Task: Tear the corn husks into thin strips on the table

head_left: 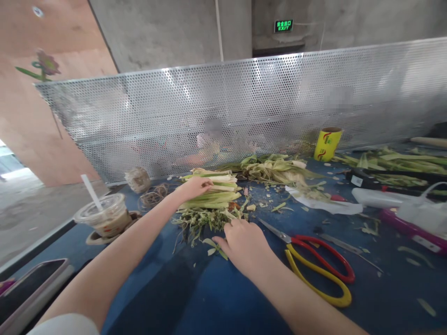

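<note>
Pale green leaf strips (209, 199) lie stacked in the middle of the blue table. My left hand (196, 188) rests over their upper side, its fingers bent and drawn together; what is between them cannot be made out. Just below the strips lies a bunch of small dried sprigs (200, 220). At its right end is my right hand (246, 242), knuckles up, fingers curled down and their tips hidden. A small green leaf piece (215, 247) lies by the right thumb. To the right of that hand, scissors (289, 239) with one red and one yellow handle lie with blades partly apart.
A lidded drink cup (110, 216) with a straw and a phone (33, 291) are at the left. Brown twine (153, 196) lies behind my left forearm. Husks (272, 170), a yellow roll (327, 145) and a perforated metal screen (244, 102) stand farther back. Scraps litter the right side.
</note>
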A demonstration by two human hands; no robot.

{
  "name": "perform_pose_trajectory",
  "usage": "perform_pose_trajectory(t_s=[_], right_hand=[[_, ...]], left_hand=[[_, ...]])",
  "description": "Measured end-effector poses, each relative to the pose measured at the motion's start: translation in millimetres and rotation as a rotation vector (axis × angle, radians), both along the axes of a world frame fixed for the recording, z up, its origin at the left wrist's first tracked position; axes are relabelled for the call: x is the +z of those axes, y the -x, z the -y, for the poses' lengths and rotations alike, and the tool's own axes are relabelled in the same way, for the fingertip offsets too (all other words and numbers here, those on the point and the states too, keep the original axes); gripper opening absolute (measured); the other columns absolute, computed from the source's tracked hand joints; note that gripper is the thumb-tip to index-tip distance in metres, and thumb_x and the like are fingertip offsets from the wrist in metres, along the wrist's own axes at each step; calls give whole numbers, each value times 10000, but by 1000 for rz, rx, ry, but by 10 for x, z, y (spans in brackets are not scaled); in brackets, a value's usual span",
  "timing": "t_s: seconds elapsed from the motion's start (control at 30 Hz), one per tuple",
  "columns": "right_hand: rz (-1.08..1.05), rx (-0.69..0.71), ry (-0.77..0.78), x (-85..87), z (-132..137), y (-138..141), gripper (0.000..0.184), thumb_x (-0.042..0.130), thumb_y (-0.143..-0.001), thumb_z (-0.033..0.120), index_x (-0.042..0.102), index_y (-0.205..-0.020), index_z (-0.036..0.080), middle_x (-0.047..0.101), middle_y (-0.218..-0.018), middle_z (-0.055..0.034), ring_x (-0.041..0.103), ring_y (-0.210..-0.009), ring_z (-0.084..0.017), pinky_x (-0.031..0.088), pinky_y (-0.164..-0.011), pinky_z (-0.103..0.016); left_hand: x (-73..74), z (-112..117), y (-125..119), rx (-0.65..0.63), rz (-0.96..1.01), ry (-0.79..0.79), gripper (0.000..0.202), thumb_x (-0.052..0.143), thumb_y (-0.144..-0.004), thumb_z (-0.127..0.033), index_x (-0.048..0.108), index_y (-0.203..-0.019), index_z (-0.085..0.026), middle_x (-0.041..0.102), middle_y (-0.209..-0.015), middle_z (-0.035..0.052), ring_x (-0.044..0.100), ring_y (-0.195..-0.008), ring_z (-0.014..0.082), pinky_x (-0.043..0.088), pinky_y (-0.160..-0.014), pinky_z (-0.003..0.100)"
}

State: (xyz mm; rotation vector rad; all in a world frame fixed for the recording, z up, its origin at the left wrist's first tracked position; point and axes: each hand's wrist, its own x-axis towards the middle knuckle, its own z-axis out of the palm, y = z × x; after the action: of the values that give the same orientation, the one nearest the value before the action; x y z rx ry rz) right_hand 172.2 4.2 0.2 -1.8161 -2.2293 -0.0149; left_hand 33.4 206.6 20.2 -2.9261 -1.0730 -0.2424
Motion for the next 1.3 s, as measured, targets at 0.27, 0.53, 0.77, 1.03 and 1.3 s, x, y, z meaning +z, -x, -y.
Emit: perform_pose_trajectory(t_s=[0.27,0.53,0.77,1.03,1.3], right_hand=[[6,25,-2,-40,-9,7,353,420,-851,374,653,-851,110,650,-786,-115,624,-784,-261,484,-642,-363],[6,-15,8,-6,-18,-1,322,446,-842,363,642,-859,108,653,-818,-137,625,-804,-264,479,-649,-361],[-3,-13,12,1,-11,8,317,455,-839,360,644,-846,106,654,-817,-132,625,-816,-267,479,-659,-363],[9,-20,5,-13,-20,-9,325,455,-839,373,642,-866,109,652,-828,-129,630,-813,-263,481,-652,-362],[14,-10,-11,-23,-17,-14,394,394,-860,411,648,-872,111,654,-834,-112,628,-792,-254,487,-630,-351]], left_hand=[[-106,-56,-304,12,-123,3,137,523,-777,-194,630,-862,-194,663,-887,43,595,-815,177,457,-753,295],[-125,-62,-641,48,-234,42,267,506,-829,-292,546,-1054,-153,560,-1073,95,556,-930,190,470,-803,388],[103,-53,-542,68,-125,78,266,538,-795,-280,576,-1014,-133,614,-976,59,580,-867,187,470,-784,348],[290,-195,-379,106,75,122,246,530,-693,-268,668,-846,-134,688,-838,33,615,-691,139,452,-686,214],[385,-220,-280,115,127,151,362,442,-772,-423,624,-915,-144,665,-751,13,579,-504,97,435,-604,207]])
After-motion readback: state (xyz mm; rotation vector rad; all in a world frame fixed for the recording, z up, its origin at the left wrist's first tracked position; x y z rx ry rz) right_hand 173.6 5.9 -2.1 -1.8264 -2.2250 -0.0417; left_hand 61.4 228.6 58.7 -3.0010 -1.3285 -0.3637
